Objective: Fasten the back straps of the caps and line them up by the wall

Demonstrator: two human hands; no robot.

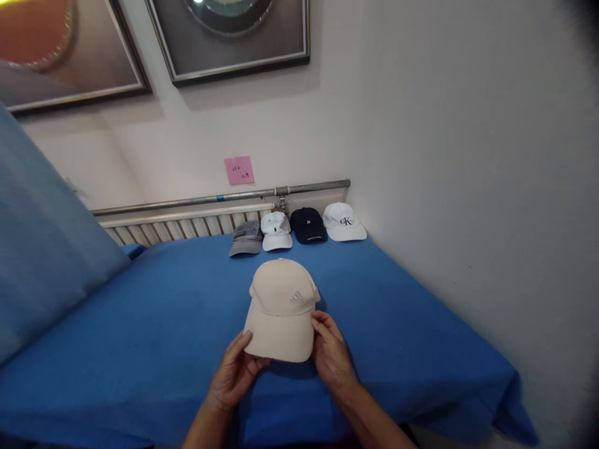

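Observation:
A beige baseball cap (279,312) with a small embroidered logo is held between both hands, its brim toward me. My left hand (234,369) grips the brim's left edge, thumb on top and fingers beneath. On the other side, my right hand (331,350) pinches the brim's right edge, with some fingers hidden under it. Beyond it, along the table's back edge, stand a grey cap (246,238), a white cap with a small dark logo (276,231), a black cap (308,224) and a white cap with dark letters (344,221).
A blue cloth (154,324) covers the table. Behind it are a radiator (187,228), a metal pipe (187,201) and a pink note (239,170) on the wall. A light blue curtain (42,237) hangs at left; a bare wall (468,156) borders the right.

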